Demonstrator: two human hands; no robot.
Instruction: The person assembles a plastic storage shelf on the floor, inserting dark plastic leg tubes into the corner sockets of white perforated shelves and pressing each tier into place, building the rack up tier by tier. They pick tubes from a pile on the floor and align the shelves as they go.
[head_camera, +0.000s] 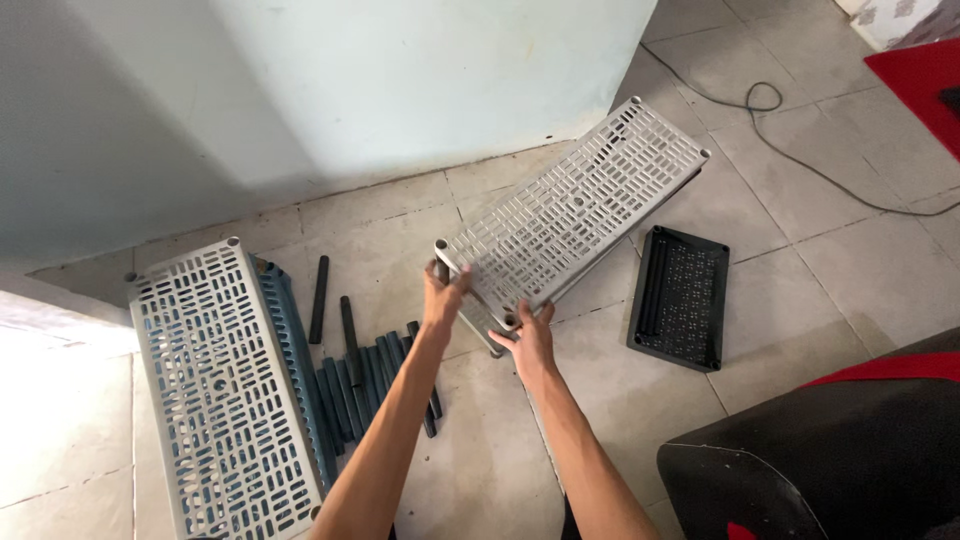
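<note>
A person's left hand (441, 296) and right hand (531, 338) both clamp the near end of a grey slotted shelf panel (575, 215), held tilted above the tiled floor (860, 270) beside a pale wall (400, 90). Dark tubes (365, 375) lie in a loose bundle under the left forearm, next to a stack of grey shelf panels (215, 385). A black slotted tray (680, 297) rests just right of the held panel, and a cable (790, 150) trails across the tiles.

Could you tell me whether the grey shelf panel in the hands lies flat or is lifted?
Lifted: both hands grip the near end of the grey shelf panel, which tilts above the floor tiles.
</note>
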